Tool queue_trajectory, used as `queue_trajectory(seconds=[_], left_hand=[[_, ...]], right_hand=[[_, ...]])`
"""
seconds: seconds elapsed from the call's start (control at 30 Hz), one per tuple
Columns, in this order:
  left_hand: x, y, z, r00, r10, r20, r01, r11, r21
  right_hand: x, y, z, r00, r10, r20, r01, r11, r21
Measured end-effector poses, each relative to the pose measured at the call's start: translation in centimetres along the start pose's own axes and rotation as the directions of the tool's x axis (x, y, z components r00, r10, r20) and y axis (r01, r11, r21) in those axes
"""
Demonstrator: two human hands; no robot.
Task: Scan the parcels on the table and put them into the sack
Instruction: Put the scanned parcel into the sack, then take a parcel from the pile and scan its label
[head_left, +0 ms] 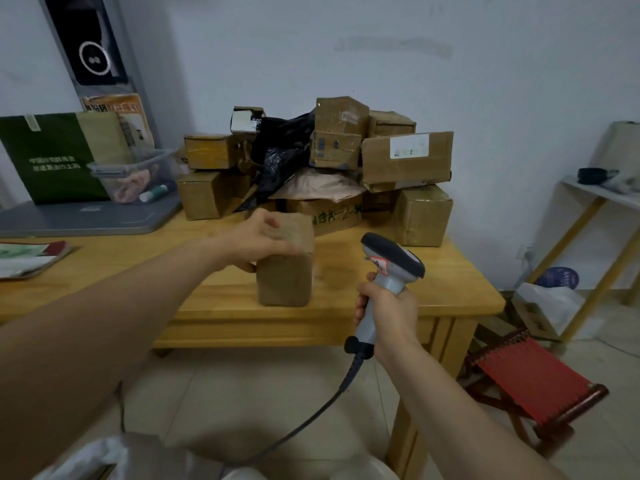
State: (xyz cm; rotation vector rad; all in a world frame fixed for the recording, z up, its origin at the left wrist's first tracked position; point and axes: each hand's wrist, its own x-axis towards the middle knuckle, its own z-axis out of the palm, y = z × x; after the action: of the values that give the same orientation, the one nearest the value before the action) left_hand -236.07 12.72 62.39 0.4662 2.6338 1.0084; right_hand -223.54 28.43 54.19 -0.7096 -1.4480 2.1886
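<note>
My left hand point(258, 242) grips the top of a small brown cardboard parcel point(284, 278) that stands upright near the front edge of the wooden table point(433, 271). My right hand point(386, 311) holds a grey barcode scanner point(393, 259) by its handle, just right of the parcel, with its head turned toward the pile. A dark cable point(311, 414) runs down from the scanner. Behind, a pile of several cardboard parcels point(405, 161) and a black plastic bag point(282, 150) sits at the back of the table. A pale sack point(114, 459) shows blurred at the bottom edge.
A clear plastic bin point(136, 174) and a green bag point(52, 157) stand on a grey lid at the left. Papers point(27, 259) lie at the table's left front. A red folding stool point(533, 375) and a white shelf point(602, 202) stand to the right.
</note>
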Motion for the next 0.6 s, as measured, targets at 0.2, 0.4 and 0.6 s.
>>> queue_trajectory(seconds=[0.2,0.4,0.6], left_hand=[[-0.4,-0.8,-0.1,0.987,0.047,-0.155,-0.005,0.965,0.261],[1.6,1.3,1.7,0.953,-0.048,-0.3,0.182,0.881,0.437],[-0.1,-2.4,-3.3,0.966,-0.189,-0.176,0.16,0.973,-0.168]], right_hand=[[-1.4,0.8,2.2,0.995,0.041,0.087,-0.036,0.998,-0.057],[-2.1,1.1,2.0,0.992,0.076,0.106,-0.063,0.991,-0.12],[-3.3,0.8,2.4,0.974,0.122,0.19,-0.103,0.989,-0.105]])
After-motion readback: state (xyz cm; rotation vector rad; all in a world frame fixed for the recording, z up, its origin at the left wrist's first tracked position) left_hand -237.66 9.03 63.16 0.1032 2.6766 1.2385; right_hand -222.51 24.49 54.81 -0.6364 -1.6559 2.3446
